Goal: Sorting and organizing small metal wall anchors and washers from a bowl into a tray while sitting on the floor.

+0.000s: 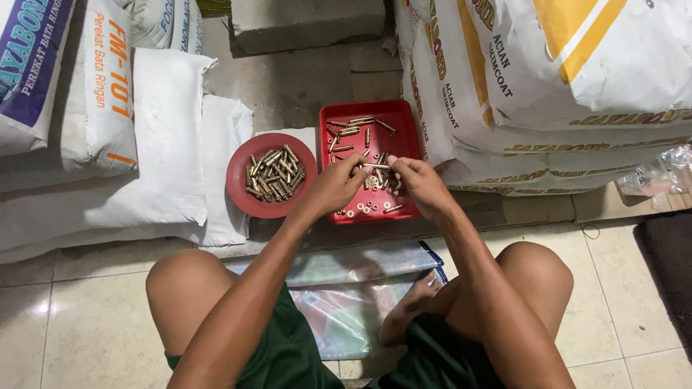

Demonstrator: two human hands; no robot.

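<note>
My left hand (334,186) and my right hand (419,184) meet over a red square tray (402,115), pinching the two ends of one thin brass bolt (376,166) between their fingertips. The tray holds several loose brass bolts at the back and small brass rings (366,208) near its front edge. To the left of the tray sits a round red plate (239,176) with a heap of brass bolts (274,174) on it. My forearms reach forward over my bent knees.
Stacked white sacks (108,130) lie on the left and more sacks (548,86) pile up on the right, close to the tray. A clear plastic sheet (346,288) covers the tiled floor by my feet. A concrete block (310,21) lies behind.
</note>
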